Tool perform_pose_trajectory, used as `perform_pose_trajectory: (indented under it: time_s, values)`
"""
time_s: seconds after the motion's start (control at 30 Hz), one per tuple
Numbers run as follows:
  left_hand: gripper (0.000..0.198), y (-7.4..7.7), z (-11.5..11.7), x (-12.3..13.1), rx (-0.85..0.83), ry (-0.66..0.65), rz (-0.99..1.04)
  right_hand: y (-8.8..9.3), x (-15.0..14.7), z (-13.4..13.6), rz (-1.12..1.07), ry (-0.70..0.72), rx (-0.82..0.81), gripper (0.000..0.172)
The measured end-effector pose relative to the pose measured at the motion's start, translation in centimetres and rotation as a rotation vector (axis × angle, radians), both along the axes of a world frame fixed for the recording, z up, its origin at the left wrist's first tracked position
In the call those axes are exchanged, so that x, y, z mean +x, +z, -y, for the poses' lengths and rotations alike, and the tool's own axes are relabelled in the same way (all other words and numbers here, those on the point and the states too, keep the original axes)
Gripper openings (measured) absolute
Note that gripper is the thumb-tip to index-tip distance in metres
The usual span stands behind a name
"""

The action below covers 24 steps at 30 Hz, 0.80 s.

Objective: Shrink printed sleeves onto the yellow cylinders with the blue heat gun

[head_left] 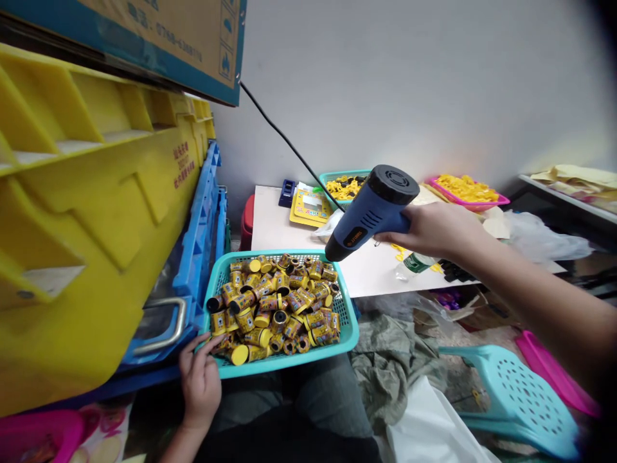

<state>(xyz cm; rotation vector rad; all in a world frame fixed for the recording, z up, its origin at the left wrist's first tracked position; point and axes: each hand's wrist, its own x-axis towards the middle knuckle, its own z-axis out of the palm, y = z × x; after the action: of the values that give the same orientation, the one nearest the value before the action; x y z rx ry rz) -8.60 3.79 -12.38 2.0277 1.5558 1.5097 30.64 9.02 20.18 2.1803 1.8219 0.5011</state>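
A blue and black heat gun [369, 212] is gripped by its handle in my right hand [436, 228]. Its dark nozzle points down and left, over the far right corner of a turquoise plastic basket [289, 365]. Heaped in this basket are many small yellow-capped bottles [282, 302] with printed brown and yellow wrapping; some show dark open ends. My left hand [201, 379] is closed on the basket's near left corner, its fingers over the rim beside the bottles. The basket rests on or just above my lap, against the table's near edge.
A black cord [284, 138] runs from the heat gun to the upper left. Yellow crates [120, 212] and a carton [183, 45] rise on the left. The white table [274, 225] bears a pink basket [504, 200] and a plastic bottle [417, 262]. A turquoise stool [520, 399] stands right.
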Motion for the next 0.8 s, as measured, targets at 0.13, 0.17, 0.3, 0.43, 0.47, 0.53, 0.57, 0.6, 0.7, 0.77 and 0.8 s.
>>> perform_pose_trajectory:
  time_s: [0.13,0.17,0.3,0.43,0.47,0.53,0.57,0.6,0.7,0.77,0.8]
  values:
    - [0.030,-0.1,0.0,-0.1,-0.013,0.008,0.002,-0.2,0.6,-0.6,-0.037,0.004,-0.022,0.076]
    - [0.030,-0.1,0.0,-0.1,-0.019,0.010,0.002,-0.2,0.7,-0.7,-0.041,0.009,-0.030,0.075]
    - [0.031,0.0,-0.1,0.0,-0.015,0.018,-0.017,-0.1,0.9,-0.6,-0.030,0.040,-0.054,0.072]
    - [0.030,0.2,-0.1,0.0,0.026,0.011,-0.026,0.0,1.1,0.2,-0.072,0.061,-0.066,0.068]
    - [0.030,0.2,-0.1,0.0,0.030,0.010,-0.027,-0.1,1.2,0.5,-0.076,0.059,-0.060,0.069]
    - [0.030,0.2,-0.1,0.0,0.038,0.013,-0.026,-0.1,1.3,0.9,-0.065,0.050,-0.034,0.070]
    - [0.030,0.3,-0.1,0.0,0.043,0.014,-0.027,-0.2,1.4,1.1,-0.058,0.048,-0.020,0.071]
    - [0.030,0.3,-0.1,0.0,0.048,0.015,-0.028,-0.2,1.5,1.3,-0.055,0.048,-0.013,0.071]
    - [0.029,0.5,-0.1,0.1,0.056,0.006,-0.033,-0.4,1.9,1.8,-0.059,0.044,-0.027,0.071]
    - [0.029,0.6,-0.1,0.2,0.052,0.006,-0.033,-0.4,2.1,2.1,-0.073,0.049,-0.054,0.072]
    - [0.029,0.6,-0.1,0.2,0.050,0.009,-0.030,-0.5,2.2,2.3,-0.087,0.056,-0.066,0.072]
